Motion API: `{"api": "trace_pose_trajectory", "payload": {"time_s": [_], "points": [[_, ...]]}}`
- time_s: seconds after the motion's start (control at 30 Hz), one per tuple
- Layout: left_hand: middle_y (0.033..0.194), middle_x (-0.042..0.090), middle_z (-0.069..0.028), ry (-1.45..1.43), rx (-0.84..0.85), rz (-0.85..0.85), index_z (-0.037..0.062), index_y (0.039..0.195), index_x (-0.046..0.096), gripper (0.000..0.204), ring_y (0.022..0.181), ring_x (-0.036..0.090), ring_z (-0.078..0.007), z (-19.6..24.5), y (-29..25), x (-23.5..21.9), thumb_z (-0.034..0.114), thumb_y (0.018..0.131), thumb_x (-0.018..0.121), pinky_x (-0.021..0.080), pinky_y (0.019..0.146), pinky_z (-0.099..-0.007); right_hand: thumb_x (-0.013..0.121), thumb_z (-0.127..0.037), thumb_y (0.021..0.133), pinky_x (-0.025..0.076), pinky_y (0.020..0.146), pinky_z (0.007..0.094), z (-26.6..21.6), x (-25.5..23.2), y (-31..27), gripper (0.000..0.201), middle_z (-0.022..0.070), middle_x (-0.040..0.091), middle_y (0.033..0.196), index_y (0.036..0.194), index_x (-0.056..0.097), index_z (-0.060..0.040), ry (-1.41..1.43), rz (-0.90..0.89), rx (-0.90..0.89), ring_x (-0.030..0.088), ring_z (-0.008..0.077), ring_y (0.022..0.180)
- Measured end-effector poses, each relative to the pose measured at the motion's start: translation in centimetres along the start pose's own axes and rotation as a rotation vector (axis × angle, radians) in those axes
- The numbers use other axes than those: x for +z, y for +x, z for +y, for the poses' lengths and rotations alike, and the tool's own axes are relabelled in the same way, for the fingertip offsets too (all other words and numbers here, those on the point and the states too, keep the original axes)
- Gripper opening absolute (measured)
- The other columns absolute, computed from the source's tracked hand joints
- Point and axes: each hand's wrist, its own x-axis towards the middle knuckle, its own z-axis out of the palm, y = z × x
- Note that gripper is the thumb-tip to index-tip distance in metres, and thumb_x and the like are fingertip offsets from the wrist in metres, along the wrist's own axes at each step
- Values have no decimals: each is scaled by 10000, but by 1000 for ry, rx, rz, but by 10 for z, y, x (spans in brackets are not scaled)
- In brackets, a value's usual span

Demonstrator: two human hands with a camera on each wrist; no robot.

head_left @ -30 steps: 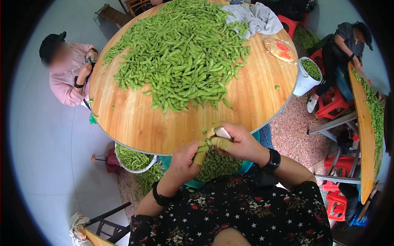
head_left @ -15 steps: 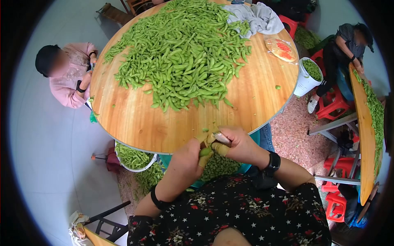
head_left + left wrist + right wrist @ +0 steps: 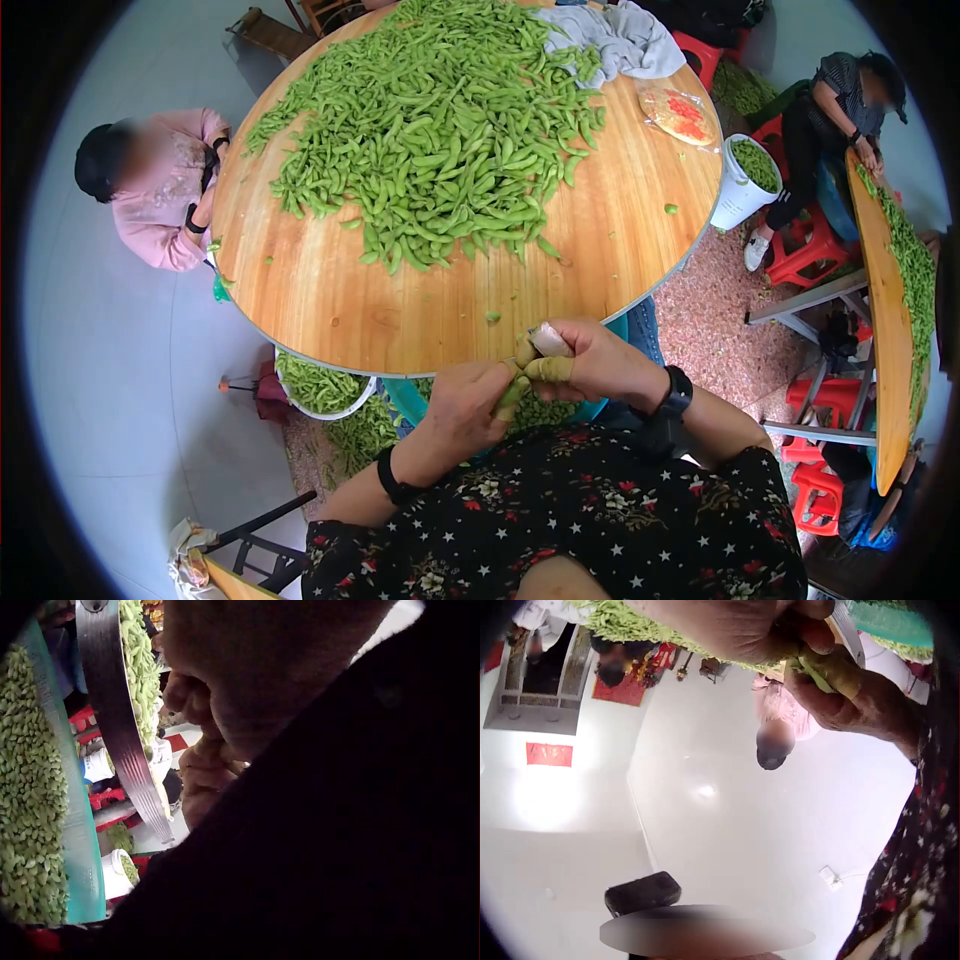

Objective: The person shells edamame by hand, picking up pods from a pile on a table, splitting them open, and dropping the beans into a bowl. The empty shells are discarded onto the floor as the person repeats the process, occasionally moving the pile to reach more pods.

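Observation:
Both hands meet at the near edge of the round wooden table [image 3: 450, 330]. The left hand [image 3: 465, 405] pinches a green pod [image 3: 817, 676], which shows between its wrapped fingers in the right wrist view. Against it, the right hand [image 3: 595, 362] curls round a small pale metallic tool [image 3: 549, 341], its thumb and fingers in yellowish wraps. Beneath the hands, a teal basin [image 3: 84, 847] holds many shelled green beans [image 3: 30, 795]. A large heap of green pods [image 3: 440, 140] covers the table's far part. A single bean [image 3: 492, 316] lies near the front edge.
A grey cloth [image 3: 640, 45] and a wrapped flat round item [image 3: 680, 116] lie at the table's right. Below its left edge stands a white bucket of pods [image 3: 325, 385]. One person [image 3: 165, 190] sits left, another [image 3: 840, 110] right, by a white bucket [image 3: 745, 190].
The hands have shifted slightly right, and the pod visible in the left fingers is now mostly covered in the head view. The person at the left has leaned over and lowered their hands.

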Motion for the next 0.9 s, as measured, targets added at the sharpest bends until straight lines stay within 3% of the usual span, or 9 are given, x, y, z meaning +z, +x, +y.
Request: {"api": "trace_pose_trajectory", "payload": {"time_s": [0.13, 0.2, 0.23, 0.3, 0.47, 0.53, 0.67, 0.73, 0.9], "points": [[671, 543, -146, -97, -141, -19, 32, 824, 572, 108, 606, 562, -355, 6, -10, -20, 86, 792, 661, 415, 521, -395, 595, -131, 891, 408, 489, 285, 7, -12, 15, 94, 16, 584, 682, 887, 539, -56, -62, 8, -86, 526, 129, 525], [706, 572, -154, 26, -291, -208, 46, 893, 607, 129, 640, 586, -351, 7, -27, -43, 138, 813, 651, 437, 551, -403, 570, -83, 829, 446, 547, 378, -2, -20, 26, 73, 91, 564, 734, 865, 517, -47, -841, 287, -576, 571, 264, 616], [720, 583, -161, 112, -377, -323, 55, 921, 619, 151, 655, 597, -351, 6, -39, -54, 166, 823, 645, 449, 572, -413, 565, -77, 775, 462, 618, 446, -5, -23, 35, 104, 148, 543, 811, 860, 516, -41, -978, 309, -641, 571, 354, 726], [750, 604, -173, 365, -542, -552, 76, 978, 639, 206, 718, 613, -360, -6, -74, -69, 217, 827, 644, 465, 627, -435, 561, -74, 780, 464, 622, 446, 0, -22, 56, 105, 146, 545, 818, 873, 525, -43, -1074, 318, -682, 576, 346, 733], [832, 638, -169, 661, -786, -491, 78, 1002, 644, 236, 797, 622, -361, -13, -109, -99, 204, 804, 665, 484, 677, -440, 548, -92, 815, 478, 647, 442, 7, -2, 53, 107, 142, 551, 834, 913, 543, -50, -1235, 212, -667, 587, 332, 743], [856, 645, -168, 714, -837, -469, 79, 1013, 646, 238, 812, 623, -359, -7, -93, -106, 183, 800, 667, 491, 686, -435, 557, -137, 867, 465, 673, 434, 20, 5, 45, 133, 136, 538, 866, 969, 543, -52, -1231, -37, -646, 571, 337, 805], [934, 647, -158, 499, -305, -171, 39, 1040, 632, 237, 846, 619, -366, -3, -9, -88, 53, 807, 596, 500, 715, -424, 529, -198, 929, 464, 678, 414, 14, 10, 24, 166, 146, 567, 879, 986, 536, -42, -874, -179, -532, 584, 346, 809], [859, 587, -151, 504, -9, -45, -1, 844, 561, 127, 840, 590, -339, -8, 38, -72, -7, 718, 548, 496, 710, -402, 476, -214, 953, 436, 700, 472, -1, 8, 19, 193, 208, 557, 848, 934, 506, -24, -770, 7, -302, 555, 415, 820], [933, 587, -161, 480, 178, -224, 7, 984, 595, 265, 892, 553, -348, -63, 116, -29, -57, 746, 498, 480, 771, -405, 453, -220, 972, 459, 628, 407, -3, -8, 9, 204, 162, 566, 740, 961, 524, -29, -652, 74, -378, 589, 318, 669]]}}
